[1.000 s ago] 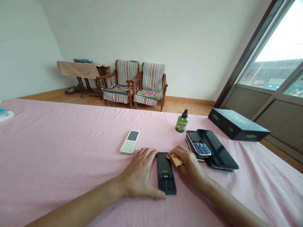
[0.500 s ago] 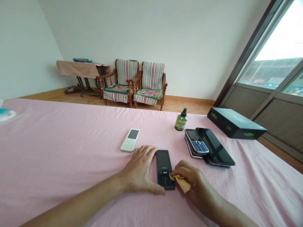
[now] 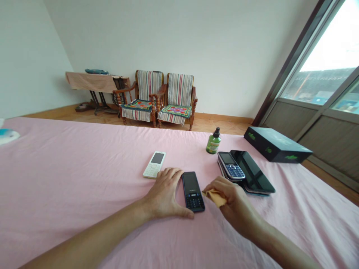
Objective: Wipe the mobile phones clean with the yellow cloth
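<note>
A black keypad mobile phone (image 3: 193, 192) lies face up on the pink bedsheet. My left hand (image 3: 165, 194) steadies it from the left side, fingertips at its top left corner and thumb along its bottom edge. Pinched in my right hand (image 3: 231, 200) is a small yellow cloth (image 3: 216, 197), just off the phone's right edge. Beyond my left fingers lies a white keypad phone (image 3: 154, 164).
At the right, a blue keypad phone (image 3: 231, 165) rests on a stack beside a black tablet-like device (image 3: 254, 172). Behind them stand a green spray bottle (image 3: 213, 142) and a black box (image 3: 276, 145). Two wooden chairs (image 3: 176, 97) are against the wall.
My right hand with the cloth has come off the phone's keypad to its right side. The black phone has shifted slightly away from me and tilted, my left hand staying with it.
</note>
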Available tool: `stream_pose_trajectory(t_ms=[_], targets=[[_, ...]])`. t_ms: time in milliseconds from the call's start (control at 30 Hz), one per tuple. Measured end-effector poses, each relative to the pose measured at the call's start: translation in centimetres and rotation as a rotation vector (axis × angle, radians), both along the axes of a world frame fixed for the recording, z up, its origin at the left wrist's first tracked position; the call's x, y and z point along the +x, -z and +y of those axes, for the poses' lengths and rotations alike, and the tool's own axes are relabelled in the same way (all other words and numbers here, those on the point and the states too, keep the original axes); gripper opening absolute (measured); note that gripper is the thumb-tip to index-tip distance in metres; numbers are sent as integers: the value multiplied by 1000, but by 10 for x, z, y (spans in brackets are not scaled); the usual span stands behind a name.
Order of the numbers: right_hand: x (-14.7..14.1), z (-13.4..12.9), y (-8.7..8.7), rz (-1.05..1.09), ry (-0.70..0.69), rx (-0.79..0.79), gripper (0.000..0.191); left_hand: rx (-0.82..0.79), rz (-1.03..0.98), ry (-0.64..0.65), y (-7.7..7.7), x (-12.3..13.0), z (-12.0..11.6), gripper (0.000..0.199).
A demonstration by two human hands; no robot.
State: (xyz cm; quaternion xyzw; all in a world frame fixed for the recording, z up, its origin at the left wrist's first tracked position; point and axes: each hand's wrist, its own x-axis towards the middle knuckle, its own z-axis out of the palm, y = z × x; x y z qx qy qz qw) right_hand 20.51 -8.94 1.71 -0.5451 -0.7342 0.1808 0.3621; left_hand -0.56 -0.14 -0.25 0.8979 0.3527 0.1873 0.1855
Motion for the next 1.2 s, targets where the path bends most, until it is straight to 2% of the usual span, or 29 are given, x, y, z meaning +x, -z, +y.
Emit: stream_pose_trajectory(t_ms=[133,300,433,567,700,867,1100,1200], targets=[[-8,15,5,-66,-19,-12,33,-11,8,9,-1,0,0,104],[-15,18,13,-149,-4,-36,36,-5,-8,12,1,0,1,104],[-30,22,16,-197,-25,19,34,-6,-25,10,0,1,0,101],[-45,27,16,-193,-40,61,23,-7,-37,20,-2,0,-2,98],[-35,27,12,-197,-63,-3,30,-25,-34,-2,-3,0,-2,107],[-17,23,9,-197,-9,-79,35,-36,-8,1,-1,1,-1,110],[-38,26,15,-64,-105,40,38,-30,-30,-1,-3,2,-2,109],[-32,27,15,-83,-85,0,37,-32,-26,6,-3,1,-2,106]])
